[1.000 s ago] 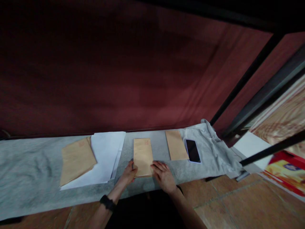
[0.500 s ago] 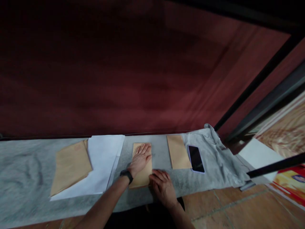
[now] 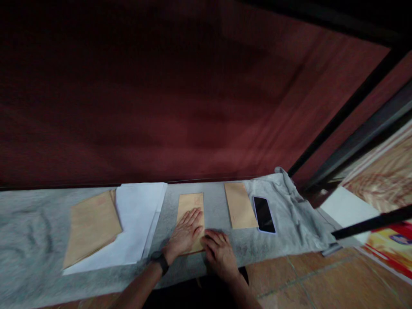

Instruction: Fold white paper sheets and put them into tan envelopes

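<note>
A narrow brown envelope (image 3: 190, 201) lies flat on the grey cloth (image 3: 212, 193) in front of me. My left hand (image 3: 186, 231), with a dark watch on its wrist, rests flat on the envelope's lower half, fingers stretched out. My right hand (image 3: 220, 253) is at the envelope's lower right edge, its fingers bent and close together; what its fingertips pinch, if anything, is hidden. Right of the hands lies a second brown envelope (image 3: 241, 206), its lower corner by a phone (image 3: 264, 214) with a light purple edge.
At the left, several brown envelopes (image 3: 93, 223) lie on white paper sheets (image 3: 138, 223). A dark red wall (image 3: 193, 128) stands behind the cloth. Dark metal bars (image 3: 341, 116), a white board (image 3: 349, 210) and a red and yellow package (image 3: 394, 244) are at the right.
My left hand has slid down the envelope towards me, baring its upper part and the red print there. My right hand has stayed nearly where it was.
</note>
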